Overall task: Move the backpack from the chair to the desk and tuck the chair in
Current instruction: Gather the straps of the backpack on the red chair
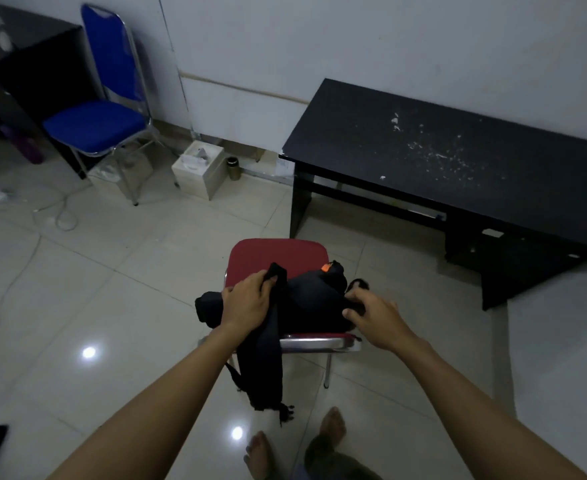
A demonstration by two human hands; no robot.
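Both our left hand (247, 299) and right hand (371, 315) clutch the floppy black fabric backpack (306, 299) on the red padded chair (278, 254), next lifting it to the black wooden desk (458, 161).

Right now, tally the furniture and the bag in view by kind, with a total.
Chairs: 2, the red chair under the bag and the blue chair by the wall
Desks: 2, the black desk and the dark desk far left
Backpacks: 1, the black backpack
Total: 5

Dim, soft frame; floor (112, 306) glare; wide-angle bowing.
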